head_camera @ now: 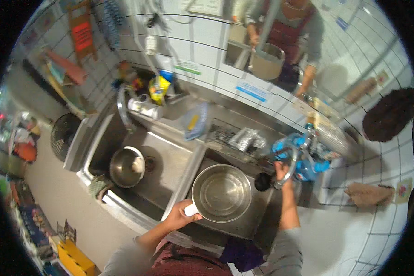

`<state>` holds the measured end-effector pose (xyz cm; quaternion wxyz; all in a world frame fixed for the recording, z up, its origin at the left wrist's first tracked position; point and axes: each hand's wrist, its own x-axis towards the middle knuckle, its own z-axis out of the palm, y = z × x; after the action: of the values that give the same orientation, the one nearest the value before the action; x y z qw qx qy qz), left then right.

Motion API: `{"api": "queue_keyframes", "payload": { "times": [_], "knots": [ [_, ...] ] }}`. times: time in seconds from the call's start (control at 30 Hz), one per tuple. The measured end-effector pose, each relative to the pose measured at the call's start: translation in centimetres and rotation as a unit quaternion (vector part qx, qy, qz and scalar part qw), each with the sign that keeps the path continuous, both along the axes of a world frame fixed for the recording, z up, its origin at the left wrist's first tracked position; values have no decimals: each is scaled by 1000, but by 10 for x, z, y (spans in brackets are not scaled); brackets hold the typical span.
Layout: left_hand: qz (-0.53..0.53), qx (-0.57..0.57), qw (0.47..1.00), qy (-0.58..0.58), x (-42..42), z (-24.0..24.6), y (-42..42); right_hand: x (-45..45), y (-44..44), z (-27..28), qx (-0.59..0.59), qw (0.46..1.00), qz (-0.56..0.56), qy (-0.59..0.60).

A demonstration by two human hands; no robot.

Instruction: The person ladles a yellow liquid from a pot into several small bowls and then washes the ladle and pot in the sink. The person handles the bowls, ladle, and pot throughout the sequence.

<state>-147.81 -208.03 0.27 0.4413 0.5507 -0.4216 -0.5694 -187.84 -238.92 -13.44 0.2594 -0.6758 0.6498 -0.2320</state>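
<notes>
My left hand grips the white handle of a round steel saucepan over the right sink basin. The pan is level, and its inside looks shiny; I cannot tell whether there is water in it. At the right, my right hand is at the curved chrome faucet, its fingers partly hidden behind the spout. Whether they close around a tap handle is unclear. A smaller steel bowl with a pale lump inside rests in the left basin.
Blue-capped plastic bottles crowd behind the faucet. Another curved faucet rises over the left basin. A green cloth and a purple cloth hang on the front rim. On the back ledge lies crumpled foil; a mirror is above.
</notes>
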Motion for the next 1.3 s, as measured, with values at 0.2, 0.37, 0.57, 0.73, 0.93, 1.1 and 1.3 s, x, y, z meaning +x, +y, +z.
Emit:
{"api": "queue_keyframes", "payload": {
  "times": [0.2,0.37,0.57,0.73,0.93,1.1,1.3],
  "knots": [
    [122,-8,992,-27,86,27,25,0,61,23,48,984,-43,-165],
    [187,35,975,-115,149,-18,28,35,111,61,120,974,-94,-166],
    [312,62,948,32,176,-111,-7,55,156,59,110,977,-96,-156],
    [310,75,948,14,176,-172,-36,63,186,62,55,994,-62,-69],
    [326,89,934,-114,160,-227,-35,98,206,94,33,995,-92,-14],
    [236,145,937,-214,153,-251,-18,97,218,86,-7,988,-157,1],
    [130,278,910,-280,221,-304,18,138,219,75,42,891,-284,-352]
  ]
}}
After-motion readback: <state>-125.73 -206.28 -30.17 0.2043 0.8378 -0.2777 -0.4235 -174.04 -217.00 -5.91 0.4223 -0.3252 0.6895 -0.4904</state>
